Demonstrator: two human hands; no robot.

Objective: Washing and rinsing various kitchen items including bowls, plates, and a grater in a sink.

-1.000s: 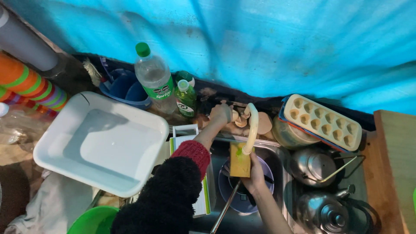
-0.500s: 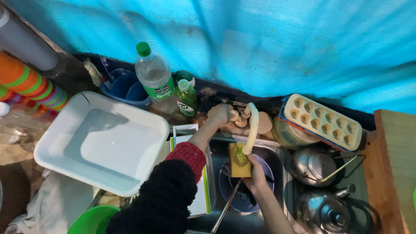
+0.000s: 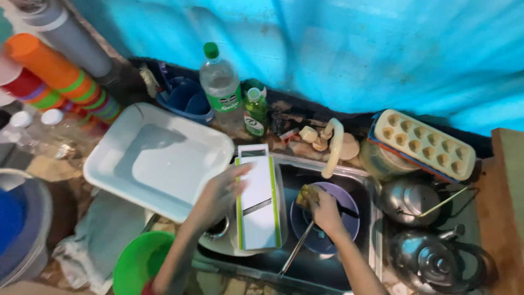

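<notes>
White green-edged slicer [image 3: 258,202] flat across sink [image 3: 363,180]

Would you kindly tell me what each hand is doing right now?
Left hand: open, on the slicer board.
Right hand: closed on a yellow sponge.

Light: soft, even daylight tinted blue through the blue plastic tarp wall [image 3: 338,49].
Shadows: faint; darkest inside the steel sink basin [image 3: 322,180].
Glare: pale sheen on the white rectangular plastic tray [image 3: 164,158] and the steel kettle [image 3: 431,262].
Blur: both hands smeared by motion.
Edges: wide-angle bending, corners soft.
</notes>
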